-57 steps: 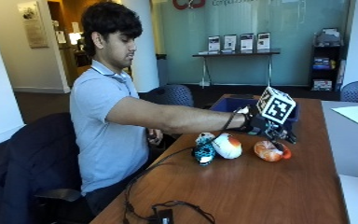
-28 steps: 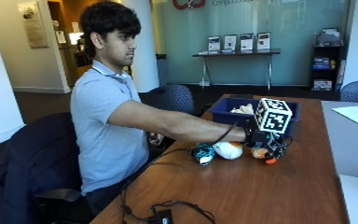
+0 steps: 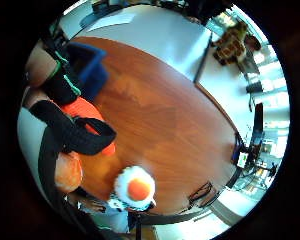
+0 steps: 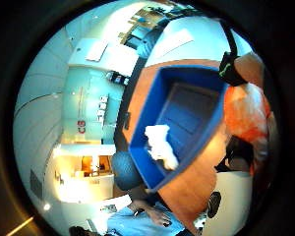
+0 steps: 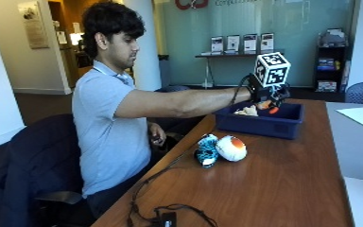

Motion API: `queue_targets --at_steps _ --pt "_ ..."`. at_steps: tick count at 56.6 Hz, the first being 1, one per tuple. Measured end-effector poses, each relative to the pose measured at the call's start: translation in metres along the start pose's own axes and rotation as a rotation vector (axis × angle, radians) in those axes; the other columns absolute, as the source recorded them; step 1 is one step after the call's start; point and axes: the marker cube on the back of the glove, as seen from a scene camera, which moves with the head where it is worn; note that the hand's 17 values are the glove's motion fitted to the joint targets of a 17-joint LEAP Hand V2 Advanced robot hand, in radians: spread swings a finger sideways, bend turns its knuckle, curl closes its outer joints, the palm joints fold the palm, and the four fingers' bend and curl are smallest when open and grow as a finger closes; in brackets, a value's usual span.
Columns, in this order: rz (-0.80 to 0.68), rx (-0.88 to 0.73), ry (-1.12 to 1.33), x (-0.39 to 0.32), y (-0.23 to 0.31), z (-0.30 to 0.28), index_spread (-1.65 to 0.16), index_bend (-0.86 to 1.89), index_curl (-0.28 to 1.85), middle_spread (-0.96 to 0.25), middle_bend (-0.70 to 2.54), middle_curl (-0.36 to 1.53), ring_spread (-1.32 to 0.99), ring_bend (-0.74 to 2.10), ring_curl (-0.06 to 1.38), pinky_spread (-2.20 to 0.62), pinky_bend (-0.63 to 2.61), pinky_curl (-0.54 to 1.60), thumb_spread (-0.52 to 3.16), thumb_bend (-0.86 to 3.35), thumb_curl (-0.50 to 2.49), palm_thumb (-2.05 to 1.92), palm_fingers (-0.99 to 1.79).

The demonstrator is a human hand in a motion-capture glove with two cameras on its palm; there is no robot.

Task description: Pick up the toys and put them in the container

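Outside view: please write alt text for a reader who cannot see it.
A seated person's black-gloved right hand holds an orange plush toy above a blue plastic container on a brown wooden table. A white-and-orange egg-shaped plush toy lies nearby.

Four toys show in all. One orange toy (image 5: 268, 105) is gripped in the gloved right hand (image 5: 264, 93), raised above the far end of the table. One pale, cream-coloured toy (image 5: 247, 111) lies inside the single blue container (image 5: 260, 124). Two toys lie side by side on the wooden table (image 5: 276, 184), nearer than the container: one teal patterned toy (image 5: 206, 150) and one white toy with an orange centre (image 5: 232, 148).
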Motion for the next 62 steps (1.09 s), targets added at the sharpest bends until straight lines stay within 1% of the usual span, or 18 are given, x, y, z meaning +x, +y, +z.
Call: queue_targets --at_steps 5,13,20,21,23,25,27,28,29,31,36,41,47,56,62 --pt "-0.057 -0.012 -0.023 -0.039 -0.011 0.006 -0.25 0.15 0.33 0.06 0.32 0.45 -0.14 0.97 0.52 -0.36 1.11 0.4 1.06 0.31 0.79 0.8 0.73" --pt "-0.113 -0.061 -0.012 -0.082 -0.024 0.025 -0.25 0.14 0.31 0.06 0.32 0.48 -0.14 0.98 0.53 -0.36 1.13 0.41 1.05 0.29 0.82 0.79 0.71" --pt "-0.109 -0.177 0.038 -0.1 -0.025 0.041 -0.26 0.15 0.3 0.07 0.3 0.5 -0.14 1.0 0.54 -0.36 1.15 0.42 1.05 0.28 0.83 0.79 0.69" --pt "-0.103 -0.204 0.055 -0.1 -0.024 0.044 -0.26 0.1 0.29 0.07 0.3 0.5 -0.14 1.0 0.54 -0.36 1.17 0.43 1.1 0.28 0.82 0.76 0.68" --pt "-0.092 -0.253 0.089 -0.101 -0.022 0.048 -0.27 0.09 0.28 0.07 0.29 0.5 -0.13 0.95 0.53 -0.35 1.2 0.43 1.22 0.27 0.79 0.69 0.56" --pt "-0.085 -0.277 0.118 -0.099 -0.021 0.051 -0.28 0.15 0.31 0.07 0.23 0.49 -0.11 0.82 0.53 -0.3 1.22 0.45 1.28 0.19 0.71 0.51 0.22" --pt "-0.085 -0.28 0.139 -0.097 -0.02 0.052 -0.29 0.19 0.34 0.06 0.18 0.48 -0.08 0.7 0.52 -0.25 1.25 0.48 1.32 0.12 0.66 0.39 0.02" --pt "-0.088 -0.28 0.146 -0.096 -0.019 0.052 -0.29 0.2 0.34 0.06 0.18 0.48 -0.08 0.68 0.52 -0.23 1.26 0.48 1.34 0.1 0.64 0.36 0.02" --pt "-0.09 -0.28 0.151 -0.094 -0.018 0.052 -0.3 0.2 0.33 0.06 0.17 0.46 -0.07 0.61 0.48 -0.19 1.24 0.46 1.34 0.05 0.61 0.28 -0.07" --pt "-0.093 -0.284 0.156 -0.09 -0.016 0.05 -0.31 0.23 0.33 0.06 0.16 0.44 -0.05 0.52 0.43 -0.14 1.18 0.43 1.35 0.0 0.57 0.2 -0.11" --pt "-0.09 -0.301 0.133 -0.076 -0.004 0.043 -0.32 0.23 0.33 0.05 0.14 0.4 -0.02 0.43 0.36 -0.06 1.13 0.39 1.36 -0.03 0.5 0.1 -0.09" --pt "-0.107 -0.341 0.134 -0.056 0.018 0.03 -0.33 0.22 0.34 0.04 0.14 0.38 -0.01 0.4 0.34 0.0 1.07 0.36 1.38 -0.02 0.46 0.06 -0.09" --pt "-0.086 -0.421 0.183 -0.023 0.058 0.016 -0.33 0.21 0.35 0.04 0.14 0.35 0.0 0.37 0.33 0.03 1.05 0.35 1.41 -0.01 0.42 0.06 -0.09" --pt "-0.013 -0.51 0.215 0.033 0.127 0.008 -0.33 0.18 0.36 0.04 0.13 0.31 0.01 0.32 0.31 0.06 1.04 0.34 1.44 0.0 0.39 0.07 -0.11" --pt "0.065 -0.563 0.239 0.068 0.154 0.017 -0.33 0.17 0.36 0.03 0.12 0.29 0.01 0.27 0.3 0.06 1.07 0.35 1.46 0.0 0.38 0.09 -0.11"
